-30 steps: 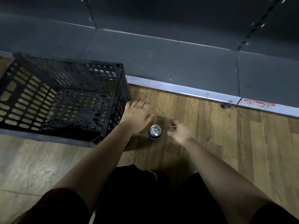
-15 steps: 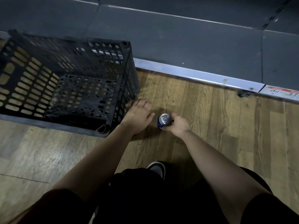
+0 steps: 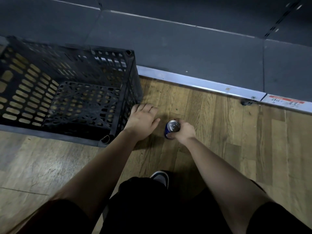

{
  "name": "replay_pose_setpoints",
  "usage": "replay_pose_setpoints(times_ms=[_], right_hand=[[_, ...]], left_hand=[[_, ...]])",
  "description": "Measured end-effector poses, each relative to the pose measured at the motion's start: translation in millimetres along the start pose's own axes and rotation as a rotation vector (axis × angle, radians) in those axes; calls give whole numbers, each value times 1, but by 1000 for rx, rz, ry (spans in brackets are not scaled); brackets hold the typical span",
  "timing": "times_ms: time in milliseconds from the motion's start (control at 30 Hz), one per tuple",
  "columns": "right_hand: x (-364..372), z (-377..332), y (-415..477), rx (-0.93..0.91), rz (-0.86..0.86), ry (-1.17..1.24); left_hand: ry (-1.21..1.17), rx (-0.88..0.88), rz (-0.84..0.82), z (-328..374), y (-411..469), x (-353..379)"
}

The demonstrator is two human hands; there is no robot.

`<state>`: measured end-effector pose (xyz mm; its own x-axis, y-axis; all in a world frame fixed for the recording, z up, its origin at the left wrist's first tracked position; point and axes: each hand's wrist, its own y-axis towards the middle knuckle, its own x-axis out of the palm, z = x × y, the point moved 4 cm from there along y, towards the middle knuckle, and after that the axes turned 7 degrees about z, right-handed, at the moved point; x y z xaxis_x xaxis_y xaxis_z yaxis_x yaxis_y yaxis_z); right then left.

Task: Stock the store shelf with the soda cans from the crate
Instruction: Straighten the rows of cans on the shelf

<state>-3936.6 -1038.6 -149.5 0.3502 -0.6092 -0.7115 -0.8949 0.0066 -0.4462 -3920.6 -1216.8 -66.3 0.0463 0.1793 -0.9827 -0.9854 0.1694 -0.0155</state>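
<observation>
Black perforated plastic crate (image 3: 130, 92) — cut off at the left edge; right of it, the right hand (image 3: 184, 132) half-covers the blue soda can (image 3: 173, 126); red shelf tag (image 3: 287, 102) — print unreadable.

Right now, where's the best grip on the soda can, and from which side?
Grip the can round its curved side wall, coming from the right, as the right hand does. It is lid up, so the wall is the easy hold. The left hand and the crate crowd its left side.
</observation>
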Motion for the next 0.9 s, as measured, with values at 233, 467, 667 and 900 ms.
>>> replay_pose_setpoints(times_ms=[233,467,667,900], right_hand=[[-123,-65,-52,49,45,82],[-265,-167,-125,7,75,132],[-395,-260,-186,-7,144,240],[-521,-354,-239,-58,210,368]], left_hand=[[-43,27,18,39,8,-128],[-58,56,59,77,17,-296],[-48,109,131,108,32,-449],[1,173,207,131,61,-600]])
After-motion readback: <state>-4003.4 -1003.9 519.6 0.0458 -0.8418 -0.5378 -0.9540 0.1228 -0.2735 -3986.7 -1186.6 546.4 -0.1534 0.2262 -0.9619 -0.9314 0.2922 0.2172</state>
